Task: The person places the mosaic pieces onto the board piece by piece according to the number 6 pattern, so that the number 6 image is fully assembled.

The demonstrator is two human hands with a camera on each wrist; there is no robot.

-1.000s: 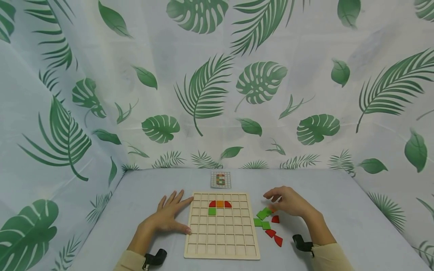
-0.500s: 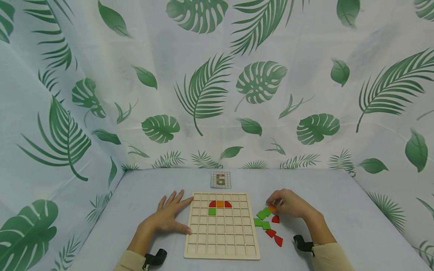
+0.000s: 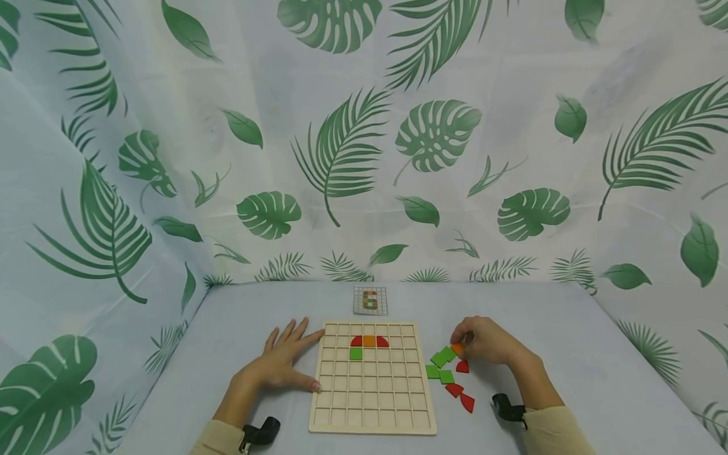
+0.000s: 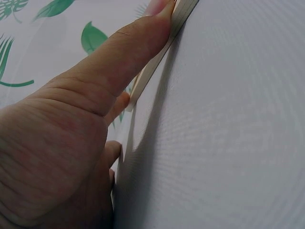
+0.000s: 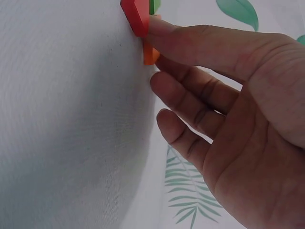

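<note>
My left hand [image 3: 284,361] lies spread at the left edge of a wooden grid board [image 3: 372,404], its thumb and index fingertip touching the rim. In the left wrist view the thumb [image 4: 128,50] presses against the board's side. Set in the board's upper rows are two red quarter-round tiles, an orange square tile [image 3: 370,341] between them and a green square tile [image 3: 356,354] below. To the right of the board, my right hand [image 3: 486,341] pinches an orange tile [image 5: 151,53] between thumb and fingers, low at the table, beside a red tile [image 5: 137,16].
Several green tiles [image 3: 446,377] and red quarter-round tiles [image 3: 467,403] lie loose by the board's right edge. A small pattern card [image 3: 370,301] with a coloured figure lies behind the board. A leaf-print curtain [image 3: 364,158] rises along the table's back and sides.
My right hand has come down and slightly right onto the orange tile, its thumb and fingers closing on it. The left hand and the tiles on the board have stayed put.
</note>
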